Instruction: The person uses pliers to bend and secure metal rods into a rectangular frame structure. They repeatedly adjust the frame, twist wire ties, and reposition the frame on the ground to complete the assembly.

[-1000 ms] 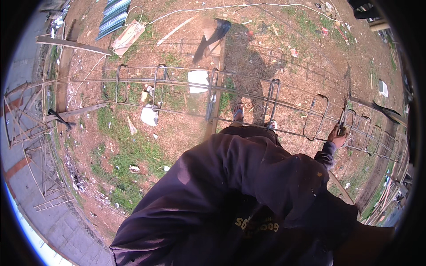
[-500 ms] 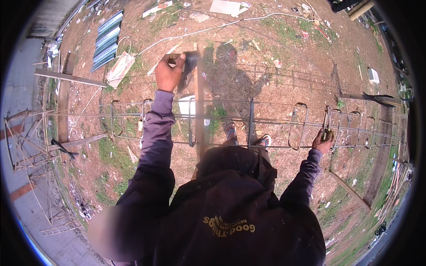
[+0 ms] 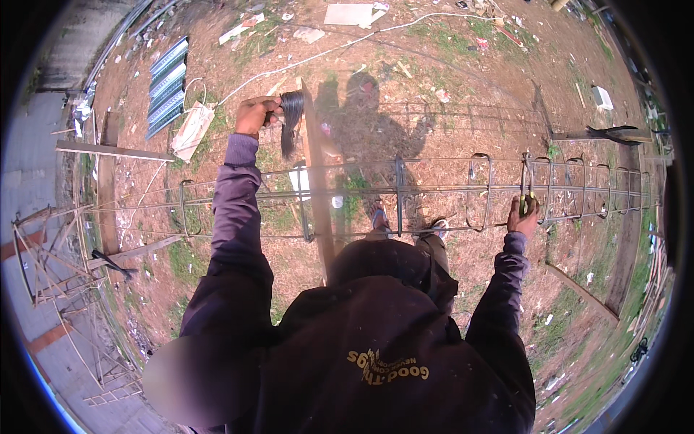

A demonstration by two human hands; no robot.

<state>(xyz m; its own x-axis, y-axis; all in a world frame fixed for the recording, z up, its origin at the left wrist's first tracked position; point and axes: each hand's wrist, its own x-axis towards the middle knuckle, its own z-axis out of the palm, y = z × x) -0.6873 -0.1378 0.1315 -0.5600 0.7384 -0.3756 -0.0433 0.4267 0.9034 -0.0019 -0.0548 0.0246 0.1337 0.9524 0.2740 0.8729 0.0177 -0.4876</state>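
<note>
Steel rods and rectangular stirrups make up a long rebar cage point(image 3: 405, 195) that runs across the middle of the view from nine o'clock to three o'clock, raised above bare reddish ground point(image 3: 448, 65) patched with grass. An upright wooden post point(image 3: 316, 188) stands through the cage just left of centre, between the two arms. At eleven o'clock lie a stack of corrugated metal sheets point(image 3: 166, 87) and a pale sack point(image 3: 191, 130); at twelve o'clock a flat white board point(image 3: 348, 14) rests beside a light cable point(image 3: 303, 58) that snakes over the dirt. At eight o'clock a frame of thin rods point(image 3: 50, 253) leans near a paved strip. The person's dark hooded top point(image 3: 361, 347) fills the lower centre. The left hand point(image 3: 254, 116) is raised toward eleven o'clock, fingers curled around a dark bundle of tie wire point(image 3: 291, 123) that hangs just beside the post's top. The right hand point(image 3: 522, 220), out at three o'clock, is closed around a small yellow-handled tool point(image 3: 526, 199) held against one stirrup of the cage.
</note>
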